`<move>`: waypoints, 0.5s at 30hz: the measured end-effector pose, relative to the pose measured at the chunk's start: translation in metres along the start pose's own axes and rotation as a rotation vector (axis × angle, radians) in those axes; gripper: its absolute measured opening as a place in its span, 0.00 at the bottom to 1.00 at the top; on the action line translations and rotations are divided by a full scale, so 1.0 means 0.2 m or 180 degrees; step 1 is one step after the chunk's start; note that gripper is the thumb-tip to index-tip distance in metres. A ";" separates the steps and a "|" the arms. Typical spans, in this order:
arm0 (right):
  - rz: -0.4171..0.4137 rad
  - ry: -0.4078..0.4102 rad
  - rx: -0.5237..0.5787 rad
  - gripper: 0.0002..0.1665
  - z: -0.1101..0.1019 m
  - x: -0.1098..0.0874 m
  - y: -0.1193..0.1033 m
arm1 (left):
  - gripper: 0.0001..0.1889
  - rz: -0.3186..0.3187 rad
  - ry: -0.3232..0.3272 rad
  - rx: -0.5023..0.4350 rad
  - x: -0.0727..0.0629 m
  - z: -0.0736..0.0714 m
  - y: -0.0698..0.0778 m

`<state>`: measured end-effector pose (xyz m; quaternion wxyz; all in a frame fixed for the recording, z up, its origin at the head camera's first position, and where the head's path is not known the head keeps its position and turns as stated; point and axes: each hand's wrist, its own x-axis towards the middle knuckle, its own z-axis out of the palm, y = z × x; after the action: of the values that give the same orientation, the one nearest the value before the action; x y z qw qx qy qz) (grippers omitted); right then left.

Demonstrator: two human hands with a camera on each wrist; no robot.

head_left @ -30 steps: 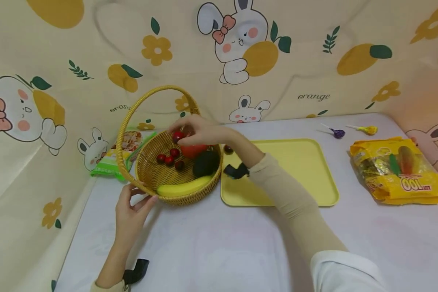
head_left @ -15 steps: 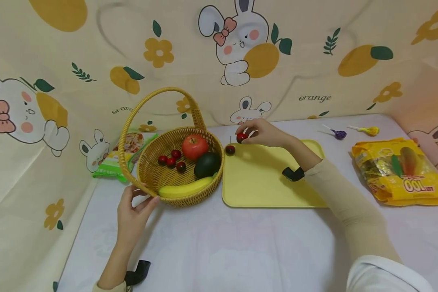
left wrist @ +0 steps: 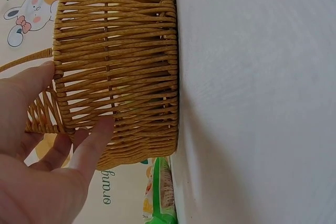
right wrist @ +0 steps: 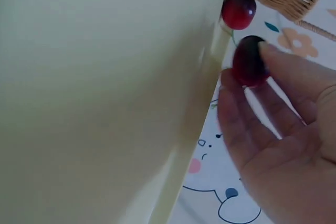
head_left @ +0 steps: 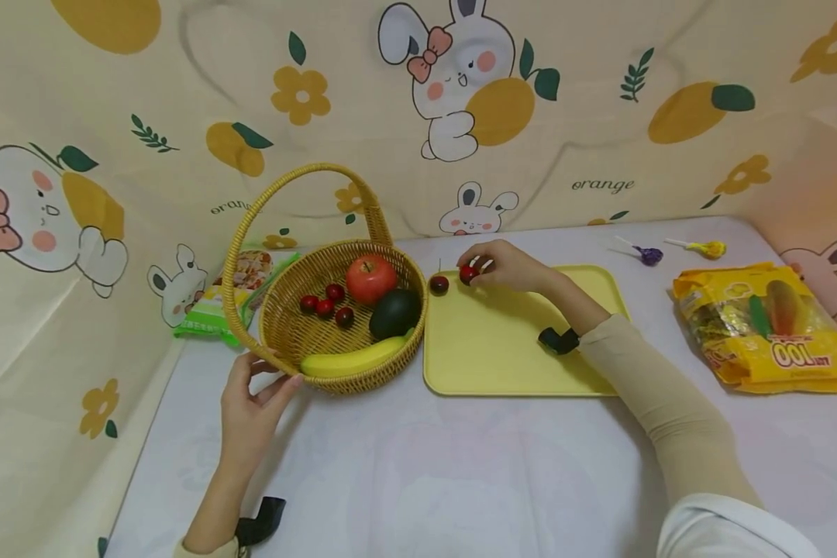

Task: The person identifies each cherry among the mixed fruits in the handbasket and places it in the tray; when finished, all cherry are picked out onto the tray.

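Basket [left wrist: 115, 51] at left, probably light and springy, held at its near rim by left hand [head_left: 254, 399], thumb and fingers around the weave. Farther back, at far edge of yellow tray [head_left: 509, 356], cherry [head_left: 468, 273] pinched in right hand [head_left: 508, 266]: likely light, slick, bruisable, best held lightly round the sides. Around, smooth-looking white table [head_left: 425, 473]; beyond, printed backdrop [head_left: 586, 147].

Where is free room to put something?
Free: white table in front of the rectangular yellow tray, and the tray's near left part. Crowded: its far left corner, where the right hand pinches a round red cherry beside another.
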<state>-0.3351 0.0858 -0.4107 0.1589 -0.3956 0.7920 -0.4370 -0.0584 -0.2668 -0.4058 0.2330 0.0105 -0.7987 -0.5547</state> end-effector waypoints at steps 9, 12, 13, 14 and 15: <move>0.0010 -0.0093 -0.0065 0.19 0.03 0.01 0.03 | 0.27 0.0083 -0.0019 -0.0037 0.01 -0.02 -0.10; 0.0022 -0.0129 -0.0067 0.18 0.04 0.01 0.03 | 0.27 0.0097 -0.0037 -0.0059 0.01 -0.03 -0.11; 0.0033 -0.0137 -0.0059 0.18 0.04 0.01 0.03 | 0.27 0.0102 -0.0043 -0.0067 0.01 -0.03 -0.10; 0.0047 -0.0140 -0.0047 0.18 0.05 0.01 0.03 | 0.27 0.0103 -0.0044 -0.0071 0.01 -0.03 -0.10; 0.0059 -0.0143 -0.0046 0.18 0.05 0.01 0.03 | 0.27 0.0105 -0.0044 -0.0066 0.01 -0.03 -0.10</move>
<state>-0.3333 0.0807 -0.4209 0.1777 -0.3992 0.7950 -0.4207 -0.0624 -0.2796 -0.4221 0.2366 -0.0089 -0.7946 -0.5590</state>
